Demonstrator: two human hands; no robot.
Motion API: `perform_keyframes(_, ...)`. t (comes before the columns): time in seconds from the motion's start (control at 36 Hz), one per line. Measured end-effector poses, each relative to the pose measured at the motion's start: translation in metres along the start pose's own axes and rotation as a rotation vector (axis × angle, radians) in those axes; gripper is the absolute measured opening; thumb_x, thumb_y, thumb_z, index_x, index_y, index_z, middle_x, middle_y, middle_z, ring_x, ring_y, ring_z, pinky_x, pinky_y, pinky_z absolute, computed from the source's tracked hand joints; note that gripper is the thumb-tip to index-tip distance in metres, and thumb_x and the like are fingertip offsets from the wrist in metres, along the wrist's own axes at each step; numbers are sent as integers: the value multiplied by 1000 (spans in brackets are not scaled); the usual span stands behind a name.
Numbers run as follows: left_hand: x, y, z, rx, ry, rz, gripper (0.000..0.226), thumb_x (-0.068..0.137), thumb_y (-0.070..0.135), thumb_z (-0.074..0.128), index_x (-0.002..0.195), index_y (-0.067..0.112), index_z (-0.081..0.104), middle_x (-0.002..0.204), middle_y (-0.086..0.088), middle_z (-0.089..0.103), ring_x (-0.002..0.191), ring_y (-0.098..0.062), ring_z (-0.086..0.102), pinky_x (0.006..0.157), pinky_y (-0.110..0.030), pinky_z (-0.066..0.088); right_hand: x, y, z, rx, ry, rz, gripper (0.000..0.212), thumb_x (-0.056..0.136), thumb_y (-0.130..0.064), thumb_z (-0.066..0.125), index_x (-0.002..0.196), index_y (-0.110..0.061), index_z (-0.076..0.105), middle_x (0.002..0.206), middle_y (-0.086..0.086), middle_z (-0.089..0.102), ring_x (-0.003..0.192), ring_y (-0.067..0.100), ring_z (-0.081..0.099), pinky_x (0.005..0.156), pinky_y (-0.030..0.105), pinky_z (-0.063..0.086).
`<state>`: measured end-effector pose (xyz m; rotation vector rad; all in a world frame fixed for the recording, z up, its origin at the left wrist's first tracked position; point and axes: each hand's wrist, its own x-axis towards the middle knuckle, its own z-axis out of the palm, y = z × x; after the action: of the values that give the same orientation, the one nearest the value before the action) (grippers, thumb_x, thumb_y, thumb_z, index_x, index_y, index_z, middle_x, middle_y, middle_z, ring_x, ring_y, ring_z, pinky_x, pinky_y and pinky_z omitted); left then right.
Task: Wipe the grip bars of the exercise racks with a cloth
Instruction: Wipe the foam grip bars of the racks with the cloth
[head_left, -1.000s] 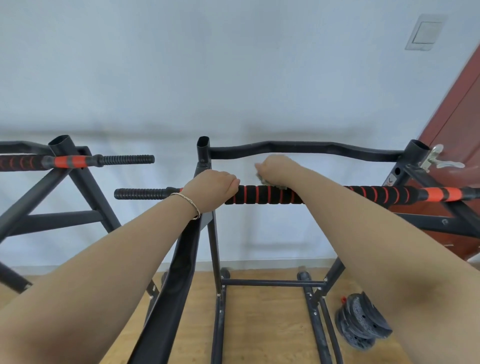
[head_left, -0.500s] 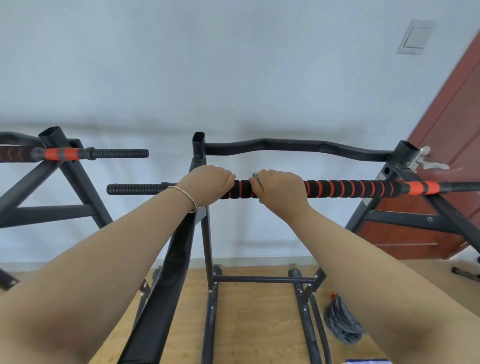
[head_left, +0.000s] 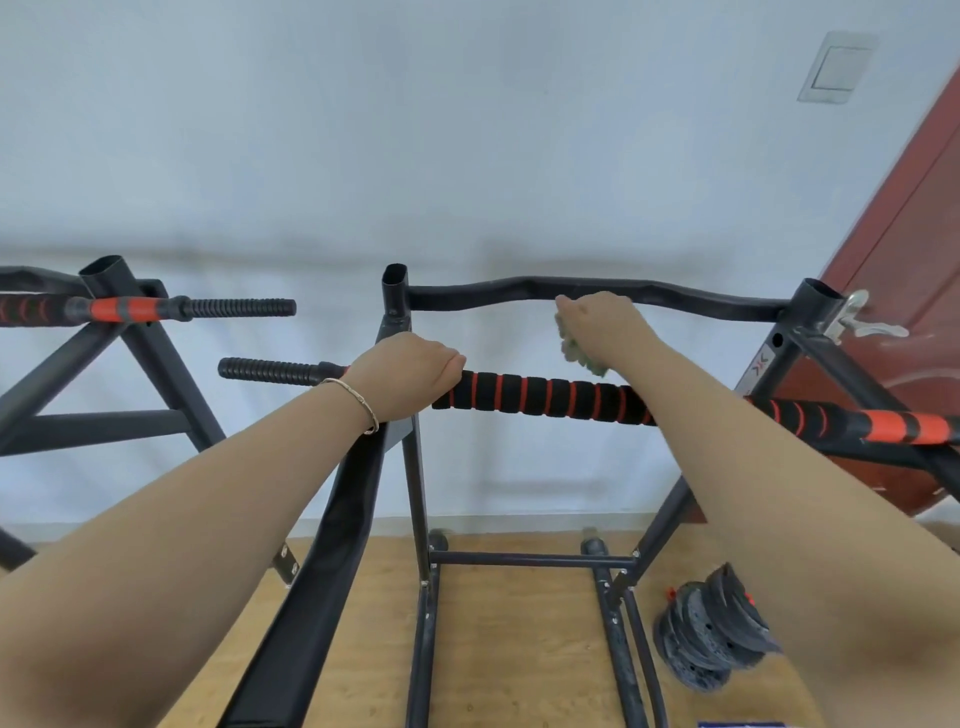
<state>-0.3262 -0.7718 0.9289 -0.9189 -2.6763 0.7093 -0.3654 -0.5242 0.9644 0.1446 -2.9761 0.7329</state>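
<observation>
Up at the middle rack (head_left: 395, 312), your right grip (head_left: 597, 325) is bunched round the green cloth (head_left: 577, 353), and it's come off the striped foam bar (head_left: 545, 397). Half a second ago it was wrapped on that bar right beside your left grip (head_left: 410, 374). Now it's higher and further right, up by the curved black bar (head_left: 701, 300) at the back, with the cloth hanging just above the foam. Can't tell if it's actually touching the curved bar yet. Your left grip hasn't budged: it's clamped on the foam bar's left end, bracelet (head_left: 358, 402) on the wrist. My read is that this pass on the foam is done or paused, and the curved bar looks like the next thing to wipe.

Head count:
- one cloth
- two racks, the second rack (head_left: 166, 364) cut off on the left
- two striped foam bars, counting the left one (head_left: 31, 310)
- two ribbed black bar ends (head_left: 239, 307) (head_left: 270, 370)
- one stack of weight plates (head_left: 711, 634) on the wooden floor (head_left: 519, 649)
- one red door (head_left: 909, 260)
- one wall switch (head_left: 839, 67)
</observation>
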Motion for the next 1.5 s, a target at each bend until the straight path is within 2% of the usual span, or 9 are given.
perform_keyframes(0.11,2,-2,2,-85,-20,-44,21,93,9,49,88,17,31,71,4,39,68,-18,49,57,-26,34,-26,7,-17,259,24,-41,46,102,-35,41,75,-5,65,54,2,64,44,18,57,47,29,50)
perform_keyframes(0.31,3,0,1,-139,-57,-131,27,95,8,48,78,18,30,63,5,36,60,-14,43,47,-23,25,-54,-17,18,203,107,-398,16,101,-29,51,108,-18,60,78,-5,67,57,17,62,69,32,54)
perform_keyframes(0.67,5,1,-6,-43,-119,-135,21,93,7,49,88,15,30,66,4,28,67,-19,45,57,-30,39,-38,-19,58,-434,241,-591,66,95,-66,18,118,-24,63,95,-3,62,69,23,60,54,30,44)
perform_keyframes(0.81,5,1,-8,-30,-136,-123,20,92,7,49,89,15,31,66,4,28,67,-20,46,58,-30,41,-31,-17,51,-625,161,-765,36,84,-26,79,116,-21,64,67,3,43,51,23,42,39,29,39)
perform_keyframes(0.89,5,-1,-9,-40,-125,-109,21,91,5,50,87,14,32,65,3,30,64,-20,47,57,-30,44,-24,-24,48,-766,82,-689,52,96,-14,57,145,-19,41,81,3,43,68,25,45,54,33,38)
perform_keyframes(1.0,5,-2,-7,-44,-107,-93,20,92,6,50,87,14,32,64,4,31,64,-19,46,56,-28,40,-12,-28,44,-366,148,-403,43,107,-42,30,95,-12,58,71,4,52,68,26,53,65,31,39)
perform_keyframes(1.25,11,-6,3,-40,-93,-95,19,93,6,48,86,15,32,65,5,31,69,-18,46,56,-26,32,-42,69,4,-339,642,-484,10,94,-9,58,88,-3,64,67,7,59,59,29,55,43,30,40)
perform_keyframes(1.39,13,-7,5,-51,-56,-66,17,91,6,48,86,15,35,70,3,39,66,-20,47,57,-29,39,-61,108,-3,-345,395,-470,27,100,-24,47,110,-6,65,102,7,68,92,30,64,71,38,53)
perform_keyframes(1.5,21,-5,0,-50,-2,-77,9,90,11,49,89,20,48,77,6,55,69,-19,54,64,-37,50,-55,114,11,-314,429,-495,38,103,-33,40,99,-9,69,86,5,65,73,25,60,65,39,52)
